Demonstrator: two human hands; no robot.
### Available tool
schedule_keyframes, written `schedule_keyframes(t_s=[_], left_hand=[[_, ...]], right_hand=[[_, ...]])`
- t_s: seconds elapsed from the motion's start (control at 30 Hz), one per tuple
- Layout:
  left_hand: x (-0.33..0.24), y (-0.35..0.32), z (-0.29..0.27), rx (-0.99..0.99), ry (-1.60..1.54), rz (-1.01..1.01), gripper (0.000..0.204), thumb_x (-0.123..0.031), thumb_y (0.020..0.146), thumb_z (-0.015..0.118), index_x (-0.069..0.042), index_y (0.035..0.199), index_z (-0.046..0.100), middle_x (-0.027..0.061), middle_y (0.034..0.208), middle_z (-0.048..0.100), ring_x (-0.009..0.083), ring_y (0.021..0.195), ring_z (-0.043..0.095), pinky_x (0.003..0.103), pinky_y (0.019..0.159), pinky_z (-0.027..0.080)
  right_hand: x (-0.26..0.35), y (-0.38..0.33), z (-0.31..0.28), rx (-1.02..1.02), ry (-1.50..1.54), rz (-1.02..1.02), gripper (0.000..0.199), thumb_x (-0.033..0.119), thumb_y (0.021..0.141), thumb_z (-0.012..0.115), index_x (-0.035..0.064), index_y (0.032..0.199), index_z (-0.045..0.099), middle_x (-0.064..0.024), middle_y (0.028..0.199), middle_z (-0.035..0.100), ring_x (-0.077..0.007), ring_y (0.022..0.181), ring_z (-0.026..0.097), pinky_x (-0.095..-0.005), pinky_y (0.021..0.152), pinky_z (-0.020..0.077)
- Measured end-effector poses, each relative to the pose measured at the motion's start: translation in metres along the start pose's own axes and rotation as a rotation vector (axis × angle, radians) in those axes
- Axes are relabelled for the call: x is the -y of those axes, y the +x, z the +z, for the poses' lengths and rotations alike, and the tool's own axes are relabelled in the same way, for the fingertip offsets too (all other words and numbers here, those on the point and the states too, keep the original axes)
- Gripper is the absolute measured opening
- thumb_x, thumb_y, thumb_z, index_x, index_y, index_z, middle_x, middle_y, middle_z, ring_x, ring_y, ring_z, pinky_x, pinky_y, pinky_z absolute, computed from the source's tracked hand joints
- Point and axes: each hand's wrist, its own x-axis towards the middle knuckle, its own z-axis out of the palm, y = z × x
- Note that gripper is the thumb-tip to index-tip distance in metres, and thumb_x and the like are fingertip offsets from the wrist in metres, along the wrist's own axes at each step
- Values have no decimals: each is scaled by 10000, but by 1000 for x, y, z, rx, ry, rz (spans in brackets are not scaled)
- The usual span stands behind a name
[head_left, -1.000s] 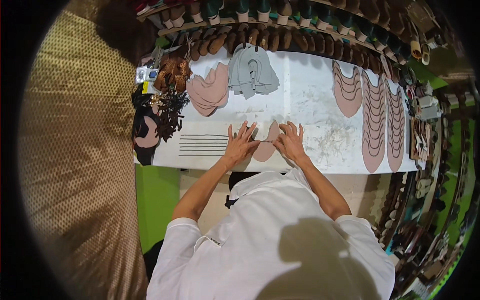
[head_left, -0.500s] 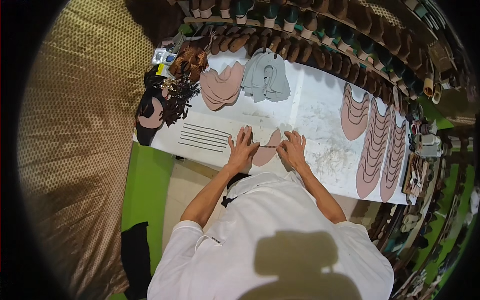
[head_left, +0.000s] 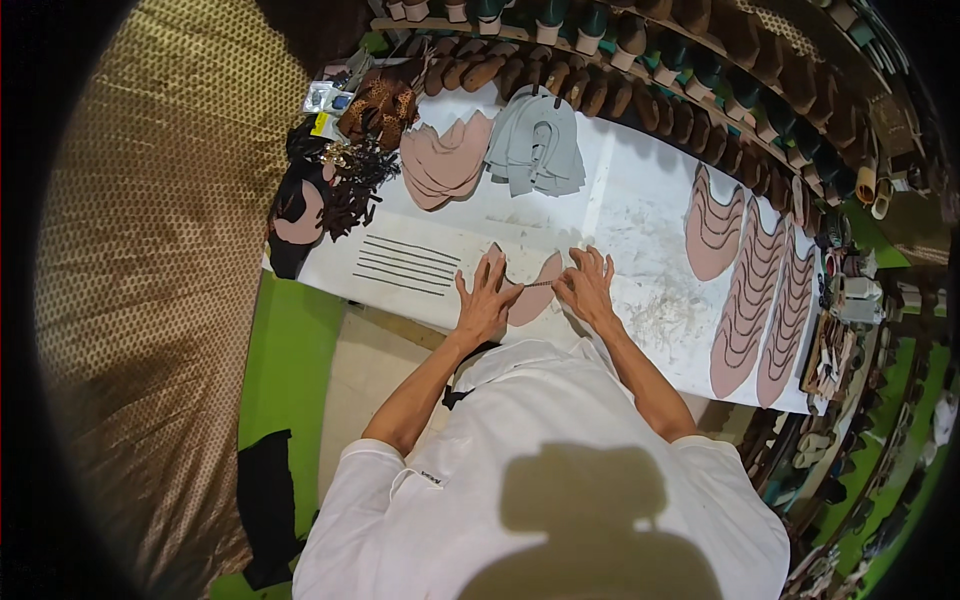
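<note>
On the white desk, the left hand lies spread flat on a pink curved leather piece. The right hand, fingers open, seems to press a thin dark strip along its edge. Keep the pressure even so the strip stays aligned.

Around our hands the white worktable has decent open room: a bare patch straight ahead of our right hand, running up toward the back. On the near left, thin dark strips lie just beside our left hand, so sliding that way gets tight. Further back, the pink stack and grey stack block things. To the right, rows of pink cut pieces fill that end. Shoe lasts line the back edge.
</note>
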Motion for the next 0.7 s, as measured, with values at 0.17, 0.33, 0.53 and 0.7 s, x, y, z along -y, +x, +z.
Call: schedule_keyframes(t_s=[0.17,0.33,0.53,0.7], left_hand=[[-4,5,-5,-38,99,84,403,-154,872,718,-294,1250,720,88,1746,178,386,1603,107,810,1127,113],[-14,12,-11,52,47,-20,396,-140,864,705,-281,1233,728,107,1745,186,383,1607,101,793,1130,115],[-22,5,-1,-53,-24,2,447,-133,859,700,-269,1284,714,132,1739,182,389,1593,140,802,1121,115],[-21,1,6,-37,-24,-30,486,-141,868,699,-274,1335,687,135,1736,191,392,1583,167,807,1118,115]], right_hand=[[-6,5,1,59,-50,-10,313,360,899,759,49,871,774,-154,1500,501,-423,1493,277,-666,1220,74],[-5,8,-5,112,-72,25,320,366,885,787,47,858,776,-146,1481,511,-421,1481,296,-674,1217,75],[-5,10,-7,113,-62,12,317,356,893,785,41,857,770,-140,1466,515,-421,1469,313,-675,1217,81],[-7,13,-3,97,-75,-18,286,327,914,770,41,905,763,-134,1452,520,-417,1465,326,-676,1213,99]])
